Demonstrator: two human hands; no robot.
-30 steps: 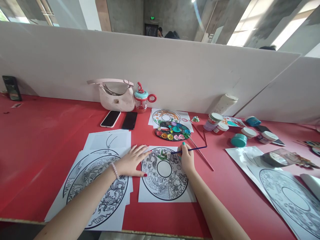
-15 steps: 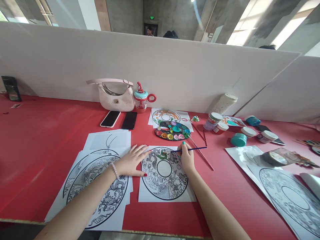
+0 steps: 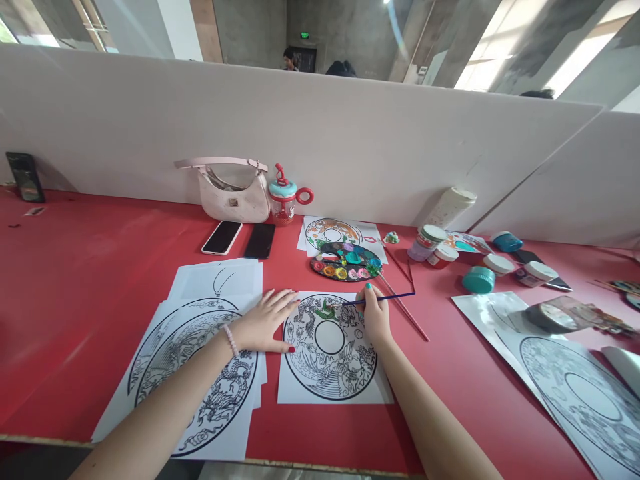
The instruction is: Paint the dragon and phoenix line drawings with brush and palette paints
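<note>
A white sheet with a round black line drawing (image 3: 325, 380) lies in front of me, with a small green painted patch (image 3: 326, 311) near its top. My right hand (image 3: 374, 313) pinches a thin dark-blue paintbrush (image 3: 395, 297), its tip on the green patch. Fingers spread, my left hand (image 3: 265, 323) rests flat across the sheet's left edge and the neighbouring stack of printed drawings (image 3: 215, 427). Just beyond the sheet sits a paint palette (image 3: 345, 261) with many colours in its wells.
Behind the palette lies a partly coloured drawing (image 3: 333, 230). Two phones (image 3: 221, 238), a pink handbag (image 3: 235, 193) and a cup with a straw (image 3: 283, 200) stand at back left. Several paint jars (image 3: 479, 280) and a brush jar (image 3: 553, 315) are at right. A low partition (image 3: 320, 140) borders the red table.
The brush tip stays at the green patch, with only a slight shift. My left hand holds its place. Beyond the partition, a person's head has moved left and lower.
</note>
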